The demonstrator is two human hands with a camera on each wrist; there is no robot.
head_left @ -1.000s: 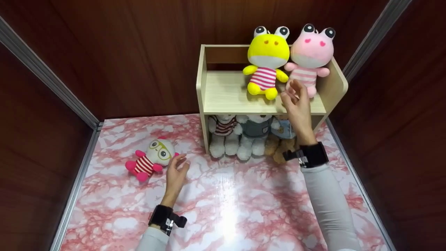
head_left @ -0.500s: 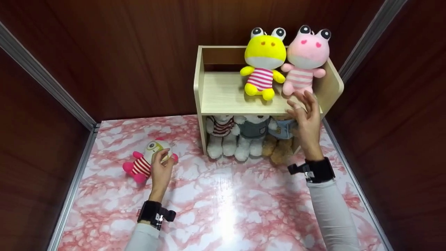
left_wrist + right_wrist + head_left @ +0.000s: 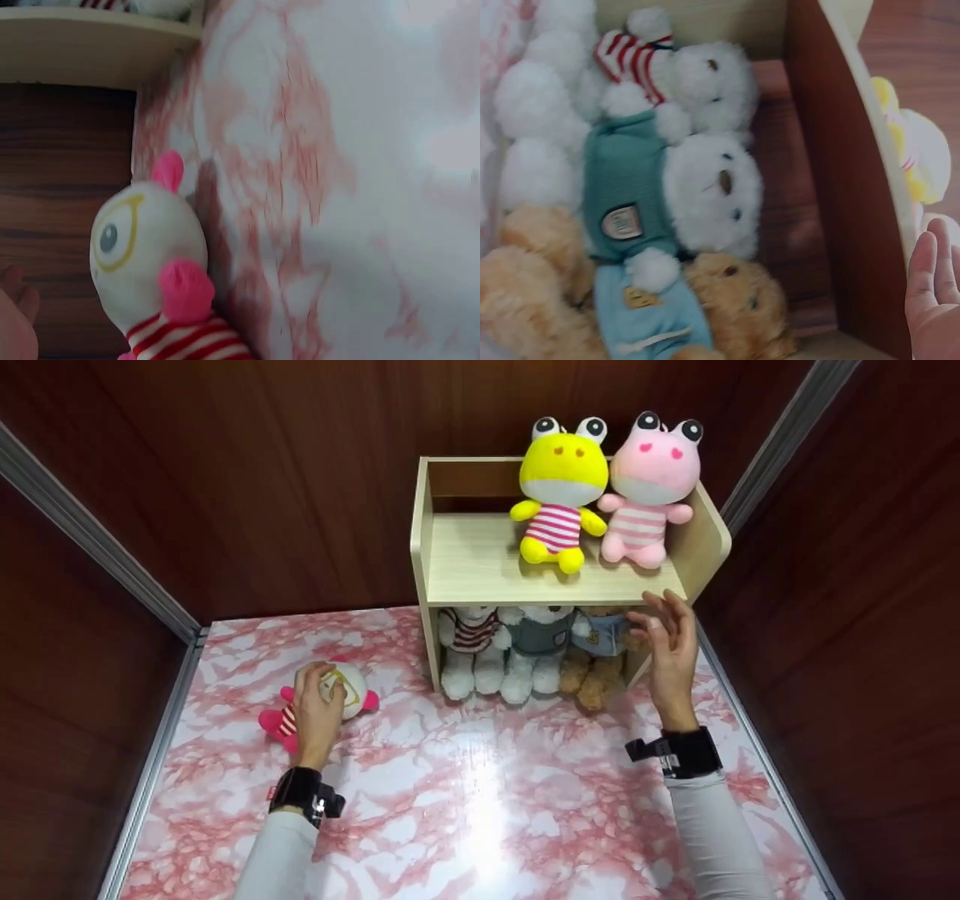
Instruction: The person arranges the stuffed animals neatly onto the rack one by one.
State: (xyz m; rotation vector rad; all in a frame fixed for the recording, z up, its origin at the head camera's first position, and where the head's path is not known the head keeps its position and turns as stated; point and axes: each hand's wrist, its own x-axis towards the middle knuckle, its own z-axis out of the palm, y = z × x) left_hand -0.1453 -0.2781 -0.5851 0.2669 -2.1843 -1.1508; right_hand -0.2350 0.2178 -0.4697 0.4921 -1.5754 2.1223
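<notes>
A white-headed plush toy [image 3: 351, 699] with pink limbs, yellow glasses and a red-striped body lies on the floor at the left. My left hand [image 3: 317, 712] is over it, hiding part of its face and body, fingers loosely bent. In the left wrist view a gap shows between the fingers [image 3: 16, 319] and the toy. My right hand [image 3: 673, 664] is by the right front of the shelf, fingers spread and holding nothing. On the upper board sit a yellow frog plush [image 3: 564, 480] and a pink frog plush [image 3: 654, 472].
The wooden shelf [image 3: 421, 540] stands against the back wall. Its lower level holds a striped-shirt bear [image 3: 472, 660], a green-shirt bear [image 3: 536, 660] and a brown bear [image 3: 592, 675]. Dark panels flank the pink marbled floor [image 3: 420, 780].
My left hand has moved left over the white-headed plush. My right hand has drawn back and down from the pink frog plush, which stays on the shelf. The view has shifted slightly.
</notes>
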